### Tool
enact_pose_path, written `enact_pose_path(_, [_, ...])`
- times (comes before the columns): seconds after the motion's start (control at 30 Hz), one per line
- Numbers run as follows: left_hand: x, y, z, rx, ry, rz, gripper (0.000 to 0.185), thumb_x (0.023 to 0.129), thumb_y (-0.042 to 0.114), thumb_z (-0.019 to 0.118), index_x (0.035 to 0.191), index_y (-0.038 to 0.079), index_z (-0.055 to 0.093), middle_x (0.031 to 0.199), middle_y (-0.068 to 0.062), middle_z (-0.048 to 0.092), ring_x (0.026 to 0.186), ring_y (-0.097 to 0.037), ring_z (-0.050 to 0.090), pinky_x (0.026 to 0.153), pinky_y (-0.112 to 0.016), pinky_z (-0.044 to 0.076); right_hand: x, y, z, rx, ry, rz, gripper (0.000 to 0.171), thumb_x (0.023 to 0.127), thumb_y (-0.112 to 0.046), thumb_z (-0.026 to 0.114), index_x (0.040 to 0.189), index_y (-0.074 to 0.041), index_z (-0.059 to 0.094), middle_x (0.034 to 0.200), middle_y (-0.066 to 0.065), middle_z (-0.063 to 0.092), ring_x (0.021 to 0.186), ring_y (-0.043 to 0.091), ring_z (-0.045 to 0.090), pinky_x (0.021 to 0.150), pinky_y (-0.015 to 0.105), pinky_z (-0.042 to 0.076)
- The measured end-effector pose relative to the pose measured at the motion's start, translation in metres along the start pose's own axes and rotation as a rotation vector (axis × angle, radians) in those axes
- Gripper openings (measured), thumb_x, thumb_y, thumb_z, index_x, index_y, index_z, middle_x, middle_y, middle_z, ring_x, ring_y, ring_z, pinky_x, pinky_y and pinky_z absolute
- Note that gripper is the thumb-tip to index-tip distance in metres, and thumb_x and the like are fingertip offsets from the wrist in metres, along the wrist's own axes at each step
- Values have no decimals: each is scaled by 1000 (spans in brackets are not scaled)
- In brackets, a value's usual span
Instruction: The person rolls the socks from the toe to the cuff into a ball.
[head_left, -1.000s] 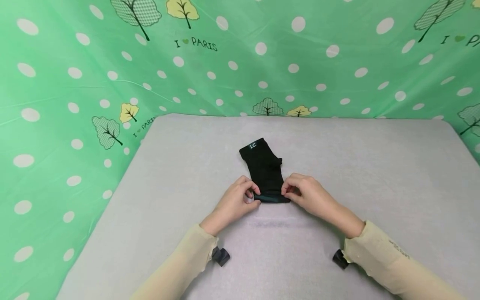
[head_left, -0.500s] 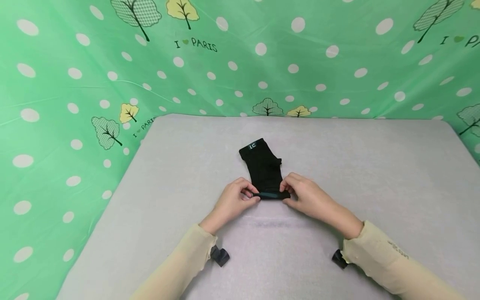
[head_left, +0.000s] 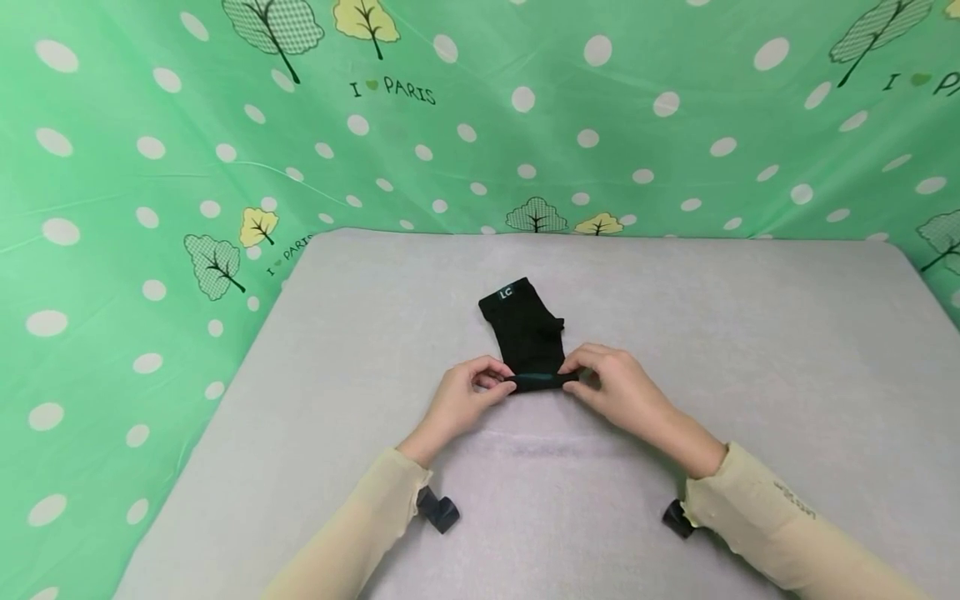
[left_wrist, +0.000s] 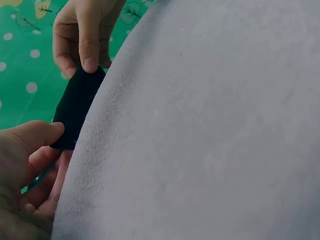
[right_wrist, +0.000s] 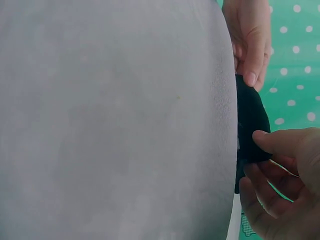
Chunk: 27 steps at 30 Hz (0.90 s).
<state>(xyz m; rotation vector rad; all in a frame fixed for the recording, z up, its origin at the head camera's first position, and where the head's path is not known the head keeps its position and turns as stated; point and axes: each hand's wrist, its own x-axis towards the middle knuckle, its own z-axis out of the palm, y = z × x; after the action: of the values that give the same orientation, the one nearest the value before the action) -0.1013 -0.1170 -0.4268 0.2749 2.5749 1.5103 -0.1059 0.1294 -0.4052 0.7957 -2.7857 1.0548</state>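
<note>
While the small black knitted sock [head_left: 527, 333] lies flat in the middle of the grey felt-covered table [head_left: 750, 350], the left hand [head_left: 459, 400] and right hand [head_left: 622, 392] each pinch one corner of its near end between thumb and fingertips. That end is raised just off the cloth, the fabric taut between them, which looks like a grip meant to fold it evenly.

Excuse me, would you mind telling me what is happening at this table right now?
A person in cream sleeves is working on a small black garment lying on a grey padded table. The left hand and the right hand each pinch a corner of its near edge, which is lifted and folded over. The far end, with a white "LC" label, lies flat.
</note>
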Motion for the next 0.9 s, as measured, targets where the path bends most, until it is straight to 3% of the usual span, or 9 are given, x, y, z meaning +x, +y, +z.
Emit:
enact_pose_path(0.33, [1,0,1,-222,-6,-76,15,91,6,70,104,1,65,91,-16,70,70,-7,66,68,-24,60,4,1,-2,66,8,33,15,86,-8,77,98,-10,70,91,0,74,79,12,66,71,29,56])
enact_pose_path(0.47, [2,2,1,-256,7,-106,17,92,4,69,106,2,59,90,-16,68,68,-8,66,67,-27,61,7,3,-1,68,4,40,14,87,-7,75,97,-12,66,87,-1,72,78,11,66,71,27,56])
enact_pose_path(0.77, [3,7,3,-167,26,-107,11,93,5,68,99,5,59,87,-13,67,62,-7,64,62,-25,60,17,2,-2,117,-43,129,6,88,-6,73,91,-10,69,83,1,72,74,10,61,68,23,51])
enact_pose_path(0.9, [3,12,2,88,38,3,11,91,8,71,96,9,61,93,-8,62,68,-10,65,64,-22,57,19,2,-2,116,-65,175,4,89,-10,73,92,-9,70,84,1,72,73,9,60,67,22,50])
